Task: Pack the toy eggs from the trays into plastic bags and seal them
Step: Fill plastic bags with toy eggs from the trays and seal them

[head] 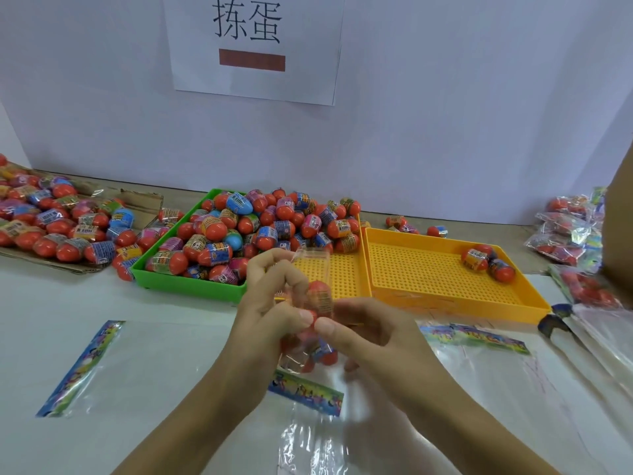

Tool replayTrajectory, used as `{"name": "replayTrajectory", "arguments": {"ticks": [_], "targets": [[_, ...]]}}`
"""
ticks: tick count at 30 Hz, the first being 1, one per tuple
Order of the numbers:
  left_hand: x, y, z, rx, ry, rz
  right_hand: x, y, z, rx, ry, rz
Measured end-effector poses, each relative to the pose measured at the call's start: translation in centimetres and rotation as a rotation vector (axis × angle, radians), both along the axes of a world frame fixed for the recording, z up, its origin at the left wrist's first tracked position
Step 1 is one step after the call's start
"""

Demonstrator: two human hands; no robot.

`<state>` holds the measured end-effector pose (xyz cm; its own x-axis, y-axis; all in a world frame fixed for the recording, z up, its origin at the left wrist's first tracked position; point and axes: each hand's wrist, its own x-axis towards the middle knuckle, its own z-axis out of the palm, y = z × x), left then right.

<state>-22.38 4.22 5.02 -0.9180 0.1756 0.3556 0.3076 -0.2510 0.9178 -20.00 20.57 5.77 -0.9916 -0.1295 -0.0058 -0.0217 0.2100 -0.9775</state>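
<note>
My left hand (pixel 270 296) and my right hand (pixel 373 334) together hold a clear plastic bag (pixel 311 323) with several red toy eggs inside, just above the table. Both thumbs pinch the bag near its upper eggs, and its open top stands up by the left fingers. A green tray (pixel 188 286) heaped with toy eggs (pixel 239 231) sits behind my hands. A yellow tray (pixel 342 272) lies behind the bag, and a second yellow tray (pixel 428 269) to the right holds three eggs (pixel 486 262).
Empty bags with colourful headers lie flat at the left (pixel 82 368), under my hands (pixel 305 395) and at the right (pixel 479 337). Loose eggs cover cardboard (pixel 51 221) far left. Filled bags (pixel 568 231) pile at the right. A white wall with a paper sign (pixel 253 46) backs the table.
</note>
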Motion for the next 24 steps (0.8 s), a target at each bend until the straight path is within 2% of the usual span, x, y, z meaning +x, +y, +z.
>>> {"name": "replayTrajectory", "arguments": {"ticks": [3, 6, 9, 14, 16, 19, 21, 24], "targets": [[-0.4, 0.0, 0.4, 0.138, -0.014, -0.015, -0.6, -0.1, 0.2, -0.052, -0.058, -0.081], [-0.7, 0.2, 0.3, 0.157, -0.005, 0.012, -1.2, 0.0, 1.2, -0.097, -0.171, 0.004], [0.0, 0.5, 0.0, 0.192, -0.042, -0.024, -1.5, -0.4, 1.8, -0.098, -0.103, 0.017], [-0.5, 0.1, -0.3, 0.206, -0.155, -0.01, -1.4, -0.6, 1.6, -0.298, -0.035, -0.116], [-0.6, -0.3, -0.5, 0.15, -0.246, -0.114, -1.3, -0.4, 1.5, -0.336, -0.035, -0.136], [-0.4, -0.6, -0.3, -0.076, -0.275, -0.258, -1.3, 0.4, 1.6, -0.404, -0.065, -0.114], [-0.2, -0.3, 0.0, -0.135, -0.243, -0.239, -1.3, 0.8, 1.8, -0.388, -0.063, -0.105], [0.0, -0.1, 0.4, -0.134, -0.235, -0.132, -1.0, 1.4, 1.6, -0.196, -0.015, -0.043]]}}
